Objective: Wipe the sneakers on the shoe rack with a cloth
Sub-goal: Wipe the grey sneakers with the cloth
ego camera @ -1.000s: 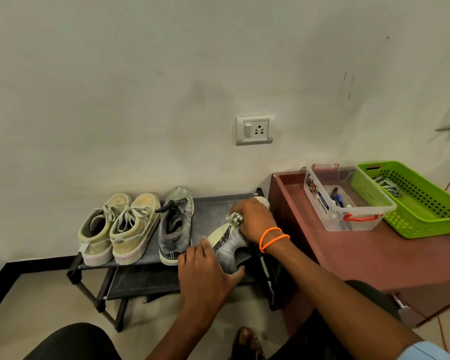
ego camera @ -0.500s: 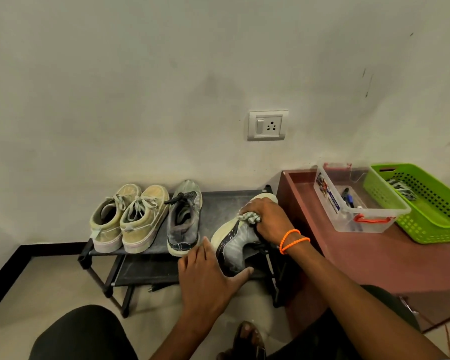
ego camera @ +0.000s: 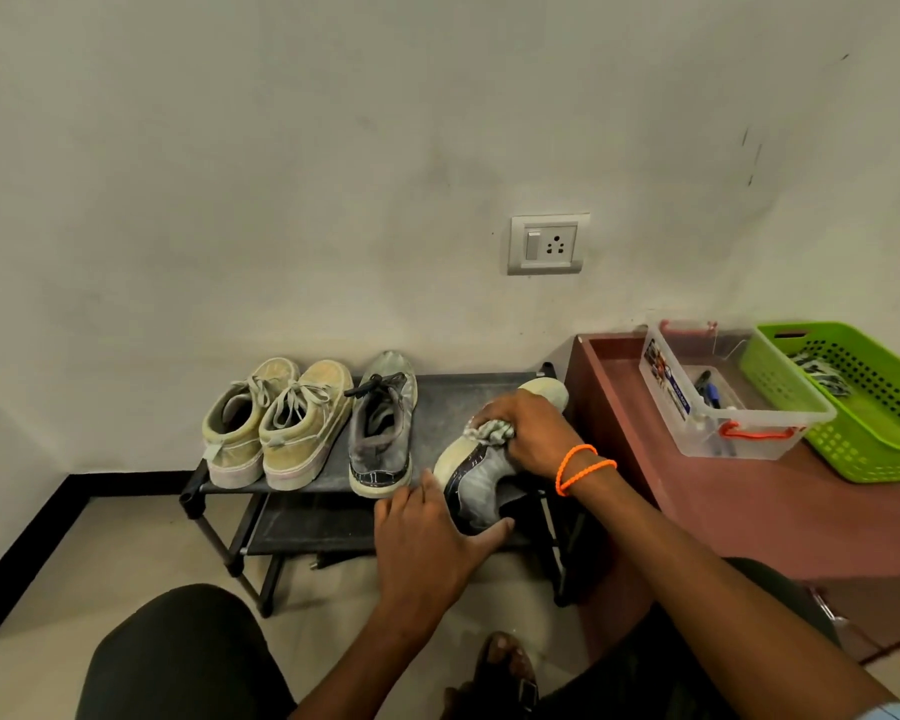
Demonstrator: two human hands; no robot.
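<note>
Right hand [ego camera: 528, 433] is on top of the grey sneaker [ego camera: 481, 478], its fingers [ego camera: 497, 412] curled tight round a bunched cloth [ego camera: 492, 431] and pressing it onto the upper. The sneaker lies tipped on its side at the right end of the shoe rack [ego camera: 453, 402], directly under those fingers, its long axis running from the heel near the rack's front edge away to the pale toe just past the knuckles. Left hand [ego camera: 430, 537] sits at the heel end, fingers spread and fairly straight against the sole side, thumb hooked under the heel, bracing it. So the right hand is the nearer one for wiping, and I'd say the next stroke runs along that axis.

Left of the bracing fingers: 1 more grey sneaker [ego camera: 383, 426], upright, then 2 beige sneakers [ego camera: 276, 423] touching each other. They look untouched yet. Right of the cloth hand, close by, the brown desk [ego camera: 749, 506] edge crowds the toe; a clear box [ego camera: 718, 392] and green basket [ego camera: 853, 407] sit well apart.
</note>
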